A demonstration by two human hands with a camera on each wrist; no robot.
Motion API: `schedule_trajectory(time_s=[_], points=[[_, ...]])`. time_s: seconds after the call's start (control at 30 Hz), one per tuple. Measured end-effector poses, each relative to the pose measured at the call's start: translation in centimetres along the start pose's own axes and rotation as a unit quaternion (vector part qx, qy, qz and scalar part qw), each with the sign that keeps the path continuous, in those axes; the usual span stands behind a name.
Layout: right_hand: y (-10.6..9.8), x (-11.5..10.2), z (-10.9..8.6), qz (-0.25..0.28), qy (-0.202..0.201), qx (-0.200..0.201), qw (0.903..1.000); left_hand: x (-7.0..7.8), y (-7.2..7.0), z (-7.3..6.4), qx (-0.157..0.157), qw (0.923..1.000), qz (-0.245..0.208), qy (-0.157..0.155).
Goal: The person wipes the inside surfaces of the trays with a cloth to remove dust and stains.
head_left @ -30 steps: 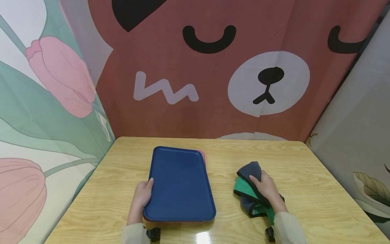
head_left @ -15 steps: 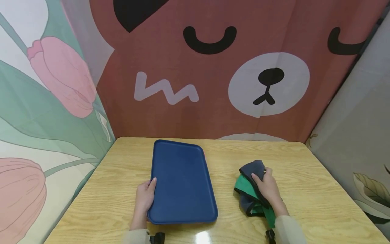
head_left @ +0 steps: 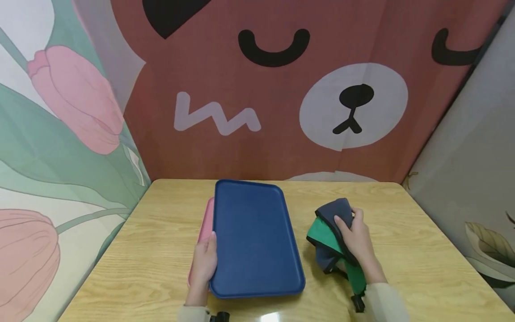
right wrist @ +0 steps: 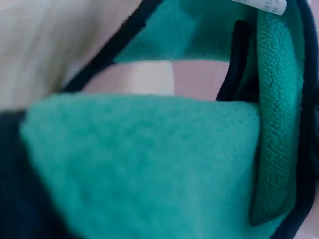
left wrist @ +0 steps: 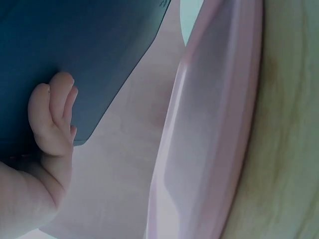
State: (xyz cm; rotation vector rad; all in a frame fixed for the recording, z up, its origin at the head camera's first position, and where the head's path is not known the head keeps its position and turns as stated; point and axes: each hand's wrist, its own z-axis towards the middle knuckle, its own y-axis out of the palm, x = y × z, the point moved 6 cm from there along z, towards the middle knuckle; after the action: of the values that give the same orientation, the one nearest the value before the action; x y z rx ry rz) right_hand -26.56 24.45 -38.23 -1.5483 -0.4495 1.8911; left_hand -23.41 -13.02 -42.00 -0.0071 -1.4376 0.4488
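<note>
In the head view my left hand (head_left: pixel 205 261) grips the left edge of a dark blue rectangular tray (head_left: pixel 257 241), thumb over the rim. Its curled fingers (left wrist: pixel 62 94) lie against the tray's underside in the left wrist view. Below and partly covered sits a pink tray (head_left: pixel 207 219), its sloped wall (left wrist: pixel 199 134) resting on the wood; a gap shows between the two. To the right, my right hand (head_left: pixel 357 239) pinches a bunched cloth (head_left: pixel 325 235), green on one side and grey-blue on the other, with black edging. Green fleecy fabric (right wrist: pixel 149 159) fills most of the right wrist view.
The light wooden table (head_left: pixel 418 250) reaches back to a brown bear-print curtain (head_left: pixel 281 147). Floral-print fabric (head_left: pixel 80 179) hangs along the left side, and a pale sheet (head_left: pixel 470 179) along the right.
The blue tray has risen and shifted right in my left hand, uncovering the pink tray's left side. My right hand has lifted the cloth slightly.
</note>
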Motion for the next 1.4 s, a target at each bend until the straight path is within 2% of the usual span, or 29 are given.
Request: schedule_trajectory(time_s=[0.2, 0.3, 0.7, 0.97, 1.2, 1.4], points=[[-0.6, -2.2, 0.0, 0.003, -0.027, 0.001, 0.9996, 1.2, 0.2, -0.4, 0.037, 0.9991, 0.001, 0.021], [-0.7, -3.0, -0.1, -0.002, -0.046, 0.008, 0.9989, 1.7, 0.6, -0.5, 0.040, 0.9987, -0.002, 0.033], [0.1, -4.7, -0.7, -0.007, -0.070, -0.004, 0.9975, 1.9, 2.3, -2.0, 0.012, 0.9993, -0.015, 0.032], [0.7, -6.0, -0.7, 0.002, -0.078, -0.030, 0.9965, 2.8, 3.5, -2.7, -0.009, 0.9978, -0.048, 0.044], [1.3, -6.8, -0.7, -0.019, -0.091, -0.041, 0.9949, 3.7, 4.4, -3.3, -0.026, 0.9969, -0.053, 0.051], [1.8, -7.0, -0.8, -0.014, -0.087, -0.050, 0.9948, 3.6, 5.0, -3.6, -0.046, 0.9967, -0.054, 0.041]])
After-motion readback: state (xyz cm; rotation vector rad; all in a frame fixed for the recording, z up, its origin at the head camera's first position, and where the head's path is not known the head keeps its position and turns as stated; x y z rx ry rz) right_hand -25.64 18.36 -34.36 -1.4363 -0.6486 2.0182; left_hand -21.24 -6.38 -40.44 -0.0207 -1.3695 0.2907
